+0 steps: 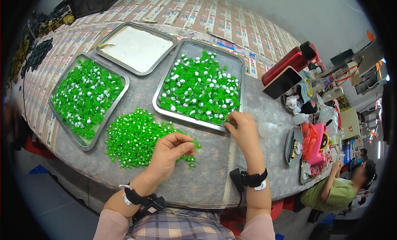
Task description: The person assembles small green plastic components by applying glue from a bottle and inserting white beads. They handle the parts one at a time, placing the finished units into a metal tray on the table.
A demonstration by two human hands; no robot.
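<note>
My left hand [170, 151] is closed in a pinch over the right side of a loose pile of small green and white plastic pieces [134, 138]. Whatever its fingertips hold is too small to make out. At the near right corner of a metal tray [186, 115], my right hand [243, 130] pinches thumb and fingers together, with a speck of green and white by the tips. I cannot tell if that speck is held. Inside this tray lie many green pieces with white ball-shaped parts [202, 89]. Both wrists wear black straps with small boxes.
Another metal tray [84, 147] of green and white pieces stands left; a tray with a white sheet [138, 47] lies behind. To the right are a squeeze bottle [268, 129], a red flask [285, 64], a phone [282, 83] and a pink container [317, 147]. A person in green [335, 194] sits far right.
</note>
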